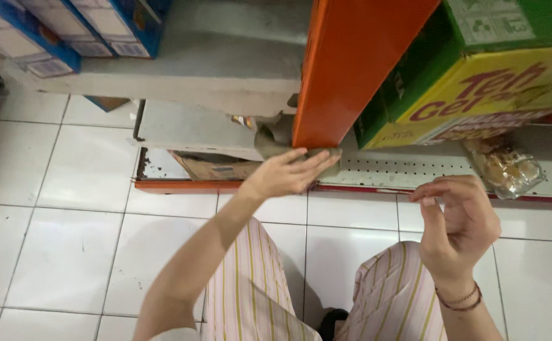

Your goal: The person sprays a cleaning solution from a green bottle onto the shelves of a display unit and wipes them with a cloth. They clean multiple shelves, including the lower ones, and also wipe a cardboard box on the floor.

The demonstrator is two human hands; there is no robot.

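Crouched on a white tile floor (67,208) before a store shelf, we reach our left hand (288,173) forward, fingers held flat and close together, pressing on a greyish cloth (274,142) bunched at the foot of the orange shelf upright (351,63). The cloth lies right where that upright meets the perforated bottom shelf (402,170), partly tucked under the grey shelf panel (194,129) to its left. We judge it to be light, soft and limp, likely to fold and drag rather than slide cleanly, and best held by pinning it under the flat fingers or pinching a gathered edge nearest the palm. Crumpled as it is, it shows no clear pointing end; its bulk seems to run roughly left to right along the shelf's front edge. Our right hand (462,218) hovers apart over the floor, fingers curled loosely inward with thumb and fingertips near each other, holding nothing we can see. A yellow and green carton (478,88) sits on the shelf above it, a clear bag of snacks (506,167) beside that, and blue boxes (67,28) rest on the upper left shelf.
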